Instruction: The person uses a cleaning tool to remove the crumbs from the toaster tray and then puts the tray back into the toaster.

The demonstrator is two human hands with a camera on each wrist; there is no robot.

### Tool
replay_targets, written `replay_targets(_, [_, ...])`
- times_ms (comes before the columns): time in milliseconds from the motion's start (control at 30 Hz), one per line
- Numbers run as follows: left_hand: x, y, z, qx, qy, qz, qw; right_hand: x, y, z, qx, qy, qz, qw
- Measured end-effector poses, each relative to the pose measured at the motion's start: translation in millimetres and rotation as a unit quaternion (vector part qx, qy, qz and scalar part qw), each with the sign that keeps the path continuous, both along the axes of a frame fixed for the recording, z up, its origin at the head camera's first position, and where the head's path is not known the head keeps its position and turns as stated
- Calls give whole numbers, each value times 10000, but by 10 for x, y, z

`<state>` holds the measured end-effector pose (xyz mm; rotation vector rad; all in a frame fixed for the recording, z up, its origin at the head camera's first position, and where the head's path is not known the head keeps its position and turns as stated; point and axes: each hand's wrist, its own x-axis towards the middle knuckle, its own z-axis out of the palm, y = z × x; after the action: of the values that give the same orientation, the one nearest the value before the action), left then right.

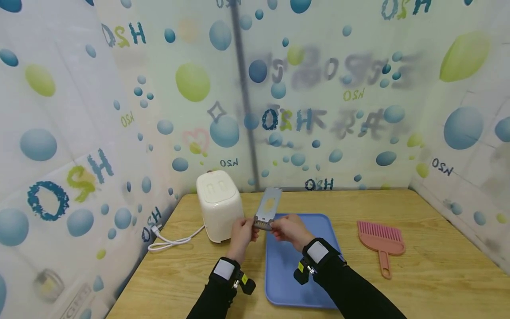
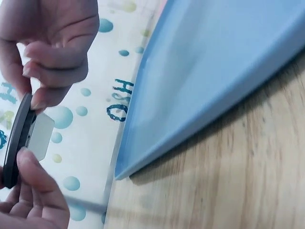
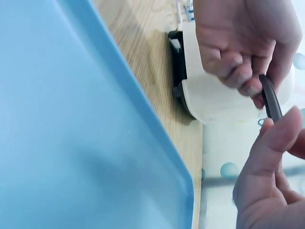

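Note:
Both hands hold a thin, flat grey crumb tray [image 1: 268, 204] by its dark, curved edge piece, in front of my body. My left hand [image 1: 241, 238] pinches the left end of that edge, and my right hand [image 1: 294, 230] pinches the right end. The plate points away from me and shows a yellowish oval on its surface. In the left wrist view, thumb and fingers of each hand grip the dark edge [image 2: 18, 143]. A white toaster [image 1: 220, 206] with a lidded top stands just beyond my left hand.
A blue tray [image 1: 304, 283] lies on the wooden table beneath the hands. To its right rests a pink brush [image 1: 382, 243] with its handle toward me. The toaster's white cord [image 1: 171, 243] coils at left. Patterned curtains [image 1: 295, 110] enclose the table's back and sides.

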<state>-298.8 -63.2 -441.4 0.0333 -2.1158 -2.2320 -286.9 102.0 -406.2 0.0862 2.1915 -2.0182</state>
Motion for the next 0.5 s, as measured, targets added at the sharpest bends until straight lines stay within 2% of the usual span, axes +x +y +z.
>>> replay_targets(100, [-27,27,-12,248,8,100,9996,15,-58,6,-192,11,-222,9996])
replay_targets(267, [-48,83,-15,325,23,344,9989,37,-145,28,-616,15,-512,9968])
replay_targets(500, [-51,138,34,358,38,622,9974,71,-212,24,-652,-87,-571,9962])
